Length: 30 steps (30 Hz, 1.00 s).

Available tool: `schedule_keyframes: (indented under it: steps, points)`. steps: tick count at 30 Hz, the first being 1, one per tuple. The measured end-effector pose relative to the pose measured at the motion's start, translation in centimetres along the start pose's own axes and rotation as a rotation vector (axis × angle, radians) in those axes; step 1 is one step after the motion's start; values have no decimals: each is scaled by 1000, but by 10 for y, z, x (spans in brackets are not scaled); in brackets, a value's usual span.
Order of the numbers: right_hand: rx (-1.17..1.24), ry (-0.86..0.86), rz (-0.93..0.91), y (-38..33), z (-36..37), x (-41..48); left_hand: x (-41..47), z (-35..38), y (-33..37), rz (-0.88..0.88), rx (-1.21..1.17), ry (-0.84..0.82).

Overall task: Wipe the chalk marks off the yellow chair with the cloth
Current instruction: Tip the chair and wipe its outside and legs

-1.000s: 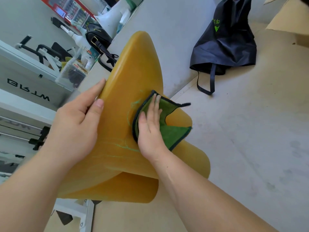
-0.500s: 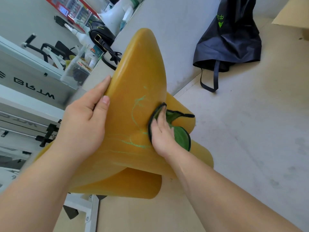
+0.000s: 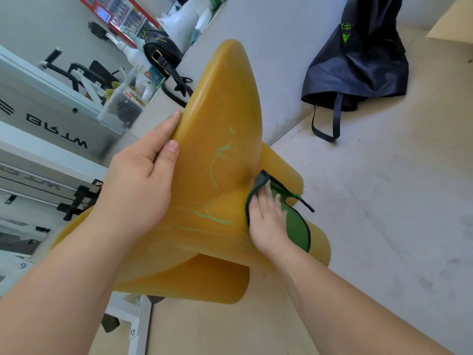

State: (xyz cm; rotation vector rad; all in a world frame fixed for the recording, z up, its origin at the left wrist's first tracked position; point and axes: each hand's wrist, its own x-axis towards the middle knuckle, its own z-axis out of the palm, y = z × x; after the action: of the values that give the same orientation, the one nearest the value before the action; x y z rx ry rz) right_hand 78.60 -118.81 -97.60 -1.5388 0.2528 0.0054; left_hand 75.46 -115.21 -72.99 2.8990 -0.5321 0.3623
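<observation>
My left hand point(image 3: 138, 185) grips the left edge of the yellow chair point(image 3: 220, 119), fingers pressed together and wrapped behind the edge, thumb flat on the front face. Green chalk marks point(image 3: 217, 162) curve down the middle of the chair's face, with more streaks point(image 3: 212, 216) lower down, just right of my left wrist. At the chair's right side my right hand point(image 3: 267, 221) lies flat with fingers slightly spread, pressing the green cloth point(image 3: 297, 226) against the chair, while a dark bag point(image 3: 358, 62) sits on the floor well to the chair's right.
</observation>
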Motion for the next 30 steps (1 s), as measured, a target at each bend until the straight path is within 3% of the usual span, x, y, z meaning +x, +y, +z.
schedule_keyframes:
  steps: [5,10,13,16,19,22,25,30]
  points:
    - [298,69,-298,-75,-7,-20,-1,-1,0,18,-1,9]
    - [225,201,-535,-121,-19,-22,1,-1,0,38,-25,14]
    - [249,258,-508,-109,-24,-5,2,-1,0,44,-19,13]
    - [309,226,-315,-74,-16,6,2,-2,0,19,-38,6]
    - [162,193,-214,-49,-7,6,2,-1,1,9,-39,-3]
    - [37,275,-387,-63,-9,1,2,-1,-2,30,-30,4]
    - [77,315,-598,-101,-25,6,3,0,-4,49,-34,10]
    - [246,349,-530,-131,-55,35,7,-2,-3,8,-148,-3]
